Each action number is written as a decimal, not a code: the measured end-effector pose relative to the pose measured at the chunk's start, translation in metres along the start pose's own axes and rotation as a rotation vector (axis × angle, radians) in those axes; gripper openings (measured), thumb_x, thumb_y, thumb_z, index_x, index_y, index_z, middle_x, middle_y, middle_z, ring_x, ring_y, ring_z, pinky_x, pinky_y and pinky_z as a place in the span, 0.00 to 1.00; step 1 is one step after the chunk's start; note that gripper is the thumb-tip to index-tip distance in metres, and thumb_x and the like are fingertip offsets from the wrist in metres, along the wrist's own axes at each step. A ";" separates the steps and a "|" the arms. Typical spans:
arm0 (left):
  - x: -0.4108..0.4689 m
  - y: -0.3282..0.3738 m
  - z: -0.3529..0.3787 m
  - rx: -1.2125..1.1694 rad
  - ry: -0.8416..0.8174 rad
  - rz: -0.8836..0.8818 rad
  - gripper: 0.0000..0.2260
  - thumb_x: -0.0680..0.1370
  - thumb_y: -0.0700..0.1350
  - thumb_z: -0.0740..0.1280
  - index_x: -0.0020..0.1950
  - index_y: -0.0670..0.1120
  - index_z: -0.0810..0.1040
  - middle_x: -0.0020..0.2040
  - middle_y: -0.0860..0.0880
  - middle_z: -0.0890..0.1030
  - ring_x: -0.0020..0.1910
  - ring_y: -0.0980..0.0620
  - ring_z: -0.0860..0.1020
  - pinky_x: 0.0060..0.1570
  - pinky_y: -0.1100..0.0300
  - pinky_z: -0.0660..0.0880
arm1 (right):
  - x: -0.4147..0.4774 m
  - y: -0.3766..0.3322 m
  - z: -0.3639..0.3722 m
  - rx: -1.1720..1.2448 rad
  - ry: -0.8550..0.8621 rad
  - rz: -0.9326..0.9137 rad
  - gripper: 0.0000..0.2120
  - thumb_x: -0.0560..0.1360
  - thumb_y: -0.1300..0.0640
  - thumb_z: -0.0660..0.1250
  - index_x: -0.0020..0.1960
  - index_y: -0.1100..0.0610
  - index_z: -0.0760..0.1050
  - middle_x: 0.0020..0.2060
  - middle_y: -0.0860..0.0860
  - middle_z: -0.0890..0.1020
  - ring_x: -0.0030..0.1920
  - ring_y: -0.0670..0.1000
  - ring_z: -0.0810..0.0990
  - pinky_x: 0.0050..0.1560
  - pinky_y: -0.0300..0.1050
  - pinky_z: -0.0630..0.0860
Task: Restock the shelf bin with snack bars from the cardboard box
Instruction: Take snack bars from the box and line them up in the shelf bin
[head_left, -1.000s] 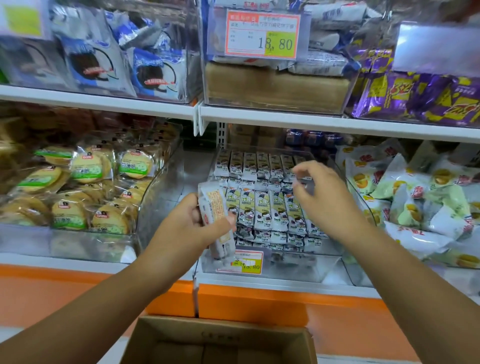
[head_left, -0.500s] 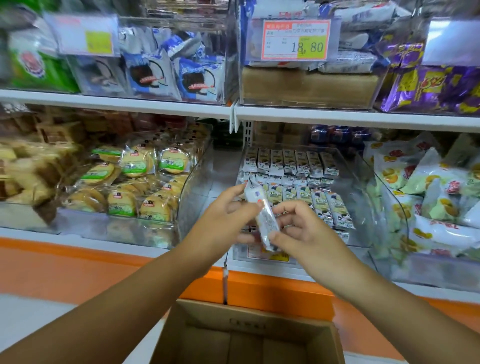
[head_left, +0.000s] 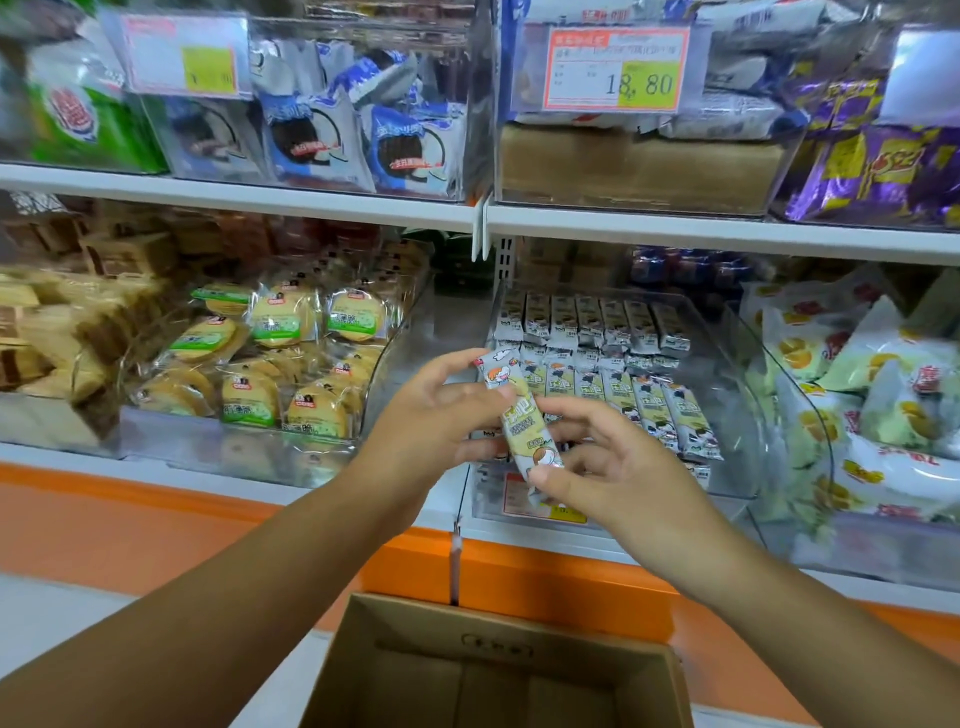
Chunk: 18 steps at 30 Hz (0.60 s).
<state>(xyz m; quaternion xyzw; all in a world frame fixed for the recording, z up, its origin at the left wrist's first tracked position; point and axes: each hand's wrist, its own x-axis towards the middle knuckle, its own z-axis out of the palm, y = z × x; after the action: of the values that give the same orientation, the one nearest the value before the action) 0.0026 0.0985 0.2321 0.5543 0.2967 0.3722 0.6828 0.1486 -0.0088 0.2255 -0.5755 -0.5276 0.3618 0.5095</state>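
A white and pale-yellow wrapped snack bar (head_left: 521, 415) is held upright in front of the clear shelf bin (head_left: 737, 395). My left hand (head_left: 434, 421) pinches its upper end. My right hand (head_left: 613, 462) grips its lower end with thumb and fingers. Behind the hands, the bin holds several rows of the same snack bars (head_left: 623, 364) laid side by side. The open cardboard box (head_left: 498, 670) sits below the hands at the bottom of the view; the part of its inside that shows looks bare.
A bin of round cakes in green-labelled wrappers (head_left: 270, 364) stands to the left, and white and yellow snack bags (head_left: 857, 395) to the right. An upper shelf (head_left: 675, 231) with a price tag (head_left: 615, 70) hangs overhead. An orange base strip (head_left: 519, 566) runs under the shelf.
My right hand came back from the bin and took hold of the lower end of the bar that my left hand held. The view has shifted left.
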 end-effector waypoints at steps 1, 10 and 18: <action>0.001 0.000 0.000 0.002 0.005 0.003 0.17 0.77 0.39 0.70 0.64 0.50 0.75 0.51 0.45 0.86 0.50 0.46 0.85 0.50 0.50 0.82 | 0.001 0.001 0.000 0.004 0.017 -0.006 0.22 0.72 0.63 0.72 0.59 0.43 0.74 0.46 0.43 0.80 0.42 0.48 0.82 0.42 0.36 0.77; 0.011 -0.010 -0.029 0.789 0.200 0.248 0.22 0.81 0.47 0.65 0.74 0.52 0.68 0.66 0.58 0.76 0.61 0.62 0.75 0.53 0.73 0.68 | 0.030 0.012 -0.006 -0.392 0.317 -0.101 0.17 0.73 0.54 0.72 0.59 0.40 0.75 0.43 0.42 0.81 0.43 0.39 0.78 0.43 0.30 0.73; 0.011 -0.025 -0.031 0.912 0.011 0.140 0.18 0.84 0.47 0.59 0.74 0.56 0.69 0.64 0.63 0.73 0.63 0.64 0.71 0.61 0.68 0.65 | 0.061 0.009 0.015 -0.766 0.338 -0.196 0.16 0.76 0.46 0.67 0.62 0.48 0.78 0.39 0.44 0.73 0.50 0.50 0.75 0.51 0.45 0.73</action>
<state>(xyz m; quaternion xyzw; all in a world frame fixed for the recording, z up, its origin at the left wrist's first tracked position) -0.0121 0.1219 0.2009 0.8149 0.3954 0.2518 0.3409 0.1478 0.0545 0.2209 -0.7212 -0.5852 -0.0096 0.3705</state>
